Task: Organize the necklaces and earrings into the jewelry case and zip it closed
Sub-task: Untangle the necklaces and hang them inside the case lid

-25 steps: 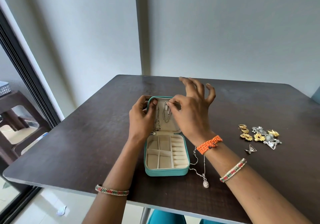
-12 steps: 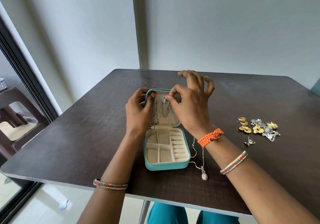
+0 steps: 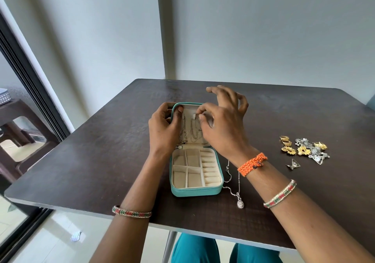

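A teal jewelry case (image 3: pixel 194 191) lies open at the middle of the dark table (image 3: pixel 101 157), its beige compartments bare. My left hand (image 3: pixel 164 128) grips the left edge of the raised lid. My right hand (image 3: pixel 221 124) pinches a silver necklace (image 3: pixel 195 129) at a hook inside the lid, with its other fingers spread. A second chain hangs in the lid beside it. Another silver necklace with an oval pendant (image 3: pixel 240 203) lies on the table right of the case. A pile of gold and silver earrings (image 3: pixel 304 149) sits further right.
The table's front edge runs just below the case, with teal-clad legs (image 3: pixel 194 248) under it. A dark window frame (image 3: pixel 26 92) and a brown stool (image 3: pixel 18 124) stand at the left. A grey wall rises behind the table.
The view has tilted, so the table sits lower in frame. Both hands stay at the lid, the right one still working the necklace at the hook.
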